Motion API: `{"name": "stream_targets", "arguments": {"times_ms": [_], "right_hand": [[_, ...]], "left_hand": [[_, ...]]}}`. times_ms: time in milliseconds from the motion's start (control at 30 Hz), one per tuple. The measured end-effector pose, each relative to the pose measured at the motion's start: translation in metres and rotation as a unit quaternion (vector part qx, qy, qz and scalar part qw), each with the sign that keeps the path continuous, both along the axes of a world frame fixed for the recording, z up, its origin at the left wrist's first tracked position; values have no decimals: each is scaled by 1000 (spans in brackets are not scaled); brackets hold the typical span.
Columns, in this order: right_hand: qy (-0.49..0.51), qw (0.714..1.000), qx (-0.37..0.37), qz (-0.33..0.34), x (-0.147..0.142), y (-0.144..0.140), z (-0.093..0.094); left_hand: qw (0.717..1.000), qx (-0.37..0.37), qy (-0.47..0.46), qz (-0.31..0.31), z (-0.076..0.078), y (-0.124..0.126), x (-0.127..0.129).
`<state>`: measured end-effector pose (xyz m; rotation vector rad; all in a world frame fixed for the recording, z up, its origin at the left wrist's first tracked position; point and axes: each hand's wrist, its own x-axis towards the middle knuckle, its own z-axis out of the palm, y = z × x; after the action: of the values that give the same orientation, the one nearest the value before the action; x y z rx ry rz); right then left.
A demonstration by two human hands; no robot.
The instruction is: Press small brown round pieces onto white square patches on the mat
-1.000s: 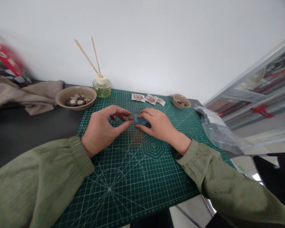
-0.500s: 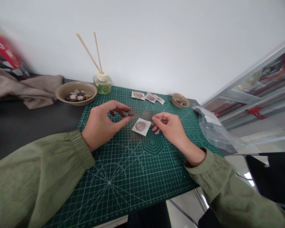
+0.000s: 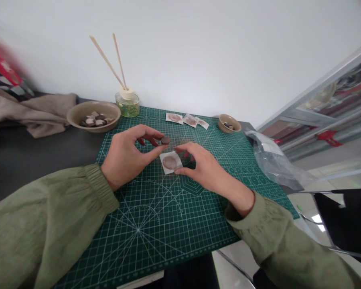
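Note:
Between the thumb and fingertips of my left hand (image 3: pixel 128 154) is a small dark brown round disc (image 3: pixel 165 140), held just above the mat. Below it lies a white square packet (image 3: pixel 171 162) with a round brownish patch in its middle. My right hand (image 3: pixel 203 166) is at the packet's right side, thumb and fingers apart; the thumb touches its lower right corner and the index fingertip is by the upper right one. The other right fingers are partly hidden. Behind, three similar packets (image 3: pixel 190 120) lie in a row on the green cutting mat (image 3: pixel 168 224).
A brown bowl (image 3: pixel 74 118) with dark and light pieces stands at the left. Beside it is a reed diffuser (image 3: pixel 127 105) with two sticks. Back right are a smaller bowl (image 3: pixel 221 125) holding pieces and a clear plastic bag (image 3: pixel 264 158). A brown cloth (image 3: pixel 45 110) lies far left.
My right hand has moved left and its thumb and fingers have spread around the packet's right side. The packet has shifted left and turned slightly. My left hand still holds the disc.

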<state>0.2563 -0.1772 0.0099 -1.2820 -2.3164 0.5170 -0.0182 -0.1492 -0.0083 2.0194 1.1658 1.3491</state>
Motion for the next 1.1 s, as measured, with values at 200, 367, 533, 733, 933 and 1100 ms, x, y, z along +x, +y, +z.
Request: {"name": "stream_targets", "arguments": {"times_ms": [200,367,533,733,933,1100], "right_hand": [[40,996,11,78,5,15,11],[-6,998,13,62,-13,11,3],[2,994,-18,105,1,22,6],[-2,994,-21,103,10,27,11],[5,995,-10,98,6,24,6],[16,989,119,84,4,15,6]], "left_hand": [[1000,3,4,3,0,0,0],[1000,3,4,3,0,0,0],[1000,0,5,1,0,0,-1],[1000,-4,10,0,0,0,-1],[1000,-13,14,0,1,0,0],[1000,-14,9,2,2,-2,0]]}}
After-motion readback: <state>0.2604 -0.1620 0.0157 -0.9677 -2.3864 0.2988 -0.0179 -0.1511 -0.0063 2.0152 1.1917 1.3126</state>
